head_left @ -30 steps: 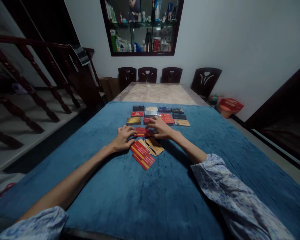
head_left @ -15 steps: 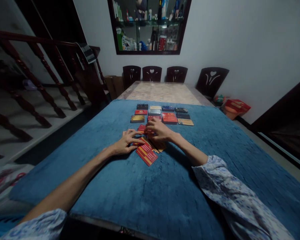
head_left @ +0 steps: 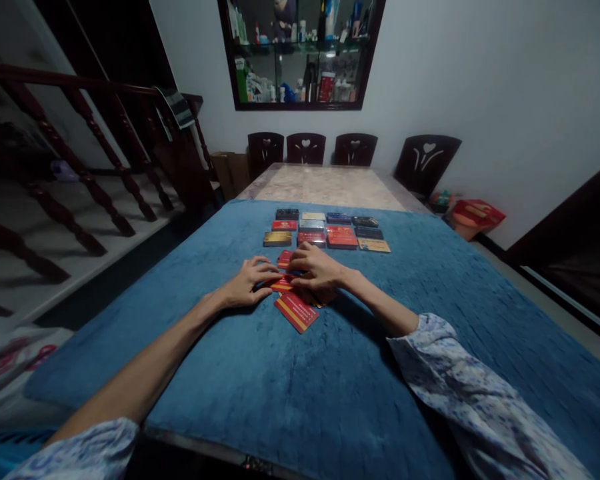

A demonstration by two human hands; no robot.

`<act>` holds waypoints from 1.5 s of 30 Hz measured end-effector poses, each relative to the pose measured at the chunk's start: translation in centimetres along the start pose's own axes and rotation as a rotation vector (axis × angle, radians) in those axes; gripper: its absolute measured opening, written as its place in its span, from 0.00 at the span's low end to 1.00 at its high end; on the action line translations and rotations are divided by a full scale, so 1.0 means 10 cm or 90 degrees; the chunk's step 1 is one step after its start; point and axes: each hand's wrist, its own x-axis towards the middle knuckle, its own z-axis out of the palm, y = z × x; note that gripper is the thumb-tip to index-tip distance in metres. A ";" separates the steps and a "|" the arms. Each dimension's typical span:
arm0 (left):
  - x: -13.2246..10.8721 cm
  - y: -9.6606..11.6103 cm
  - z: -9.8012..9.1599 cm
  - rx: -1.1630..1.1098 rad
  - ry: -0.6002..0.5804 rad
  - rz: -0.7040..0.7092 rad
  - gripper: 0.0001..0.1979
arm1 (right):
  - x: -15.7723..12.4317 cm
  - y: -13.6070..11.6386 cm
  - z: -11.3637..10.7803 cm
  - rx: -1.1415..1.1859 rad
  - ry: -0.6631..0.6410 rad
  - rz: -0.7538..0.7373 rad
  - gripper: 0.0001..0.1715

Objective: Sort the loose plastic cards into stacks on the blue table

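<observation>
My left hand (head_left: 253, 281) lies low over the blue cloth, fingers stretched and thumb apart. Its fingertips touch the edge of a red card (head_left: 282, 285). My right hand (head_left: 317, 268) curves over a loose pile of cards, with a gap showing between its fingers and thumb. Whether its fingertips press on a card is hard to see. Nearest me lies a red card with a yellow stripe (head_left: 297, 313). Yellowish cards (head_left: 325, 297) peek out under my right palm. Another red card (head_left: 284, 259) lies just beyond my fingertips.
Past my hands, small stacks of cards stand in rows, among them a gold stack (head_left: 277, 239), a red stack (head_left: 342, 237) and a tan card (head_left: 375, 246). The blue cloth (head_left: 280, 393) covers the near table; bare marble top (head_left: 325, 181) shows beyond. Dark chairs (head_left: 356, 148) stand behind.
My right hand has shifted slightly down over the pile, and its fingers have spread somewhat. A red card now shows between my hands. The view has moved a little.
</observation>
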 end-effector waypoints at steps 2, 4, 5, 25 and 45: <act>0.00 -0.01 -0.02 0.009 -0.001 -0.003 0.19 | 0.01 -0.01 0.02 0.001 -0.008 -0.009 0.23; -0.01 -0.02 -0.02 0.014 -0.002 -0.005 0.19 | 0.01 -0.02 0.04 0.005 -0.016 -0.014 0.24; -0.01 -0.03 -0.03 0.014 -0.001 -0.006 0.19 | 0.01 -0.02 0.05 0.007 -0.022 -0.014 0.25; 0.01 -0.11 -0.04 0.000 0.086 0.056 0.16 | 0.02 0.01 0.07 0.029 0.007 -0.041 0.17; 0.03 -0.23 0.13 -0.058 0.292 -0.041 0.08 | 0.04 -0.06 0.23 0.032 0.170 0.156 0.11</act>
